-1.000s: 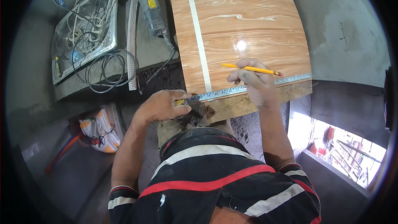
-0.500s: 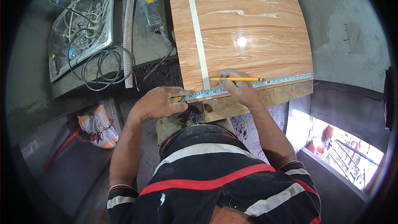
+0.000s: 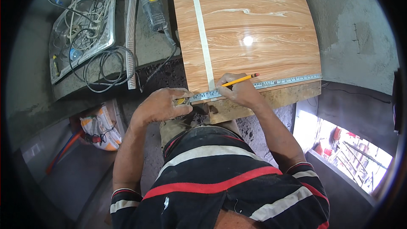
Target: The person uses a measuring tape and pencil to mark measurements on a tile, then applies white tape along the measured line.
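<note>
A glossy tile [image 3: 254,29] with a brown wood-grain pattern lies in front of me, a strip of pale tape [image 3: 201,25] running across it. Along its near edge stretches a tape measure [image 3: 292,79], reaching to the right corner. My left hand [image 3: 163,104] is closed round the tape measure's case at the tile's near left corner. In my right hand [image 3: 238,91] is a yellow pencil [image 3: 240,79], its eraser end up and to the right. That hand rests on the blade beside the pale strip; the pencil's point is hidden by my fingers.
A wooden board [image 3: 263,102] supports the tile's near edge. To the left, an angle grinder [image 3: 153,10] lies beside a long narrow strip [image 3: 132,38] and a tray [image 3: 112,34] of tangled cables. A bare plastered wall [image 3: 360,29] rises at the right. A white-and-orange sack [image 3: 101,131] stands lower left.
My right hand has shifted slightly left and tilted the pencil from nearly level to slanting, bringing its fingers down by the pale strip. My left hand stays in place.
</note>
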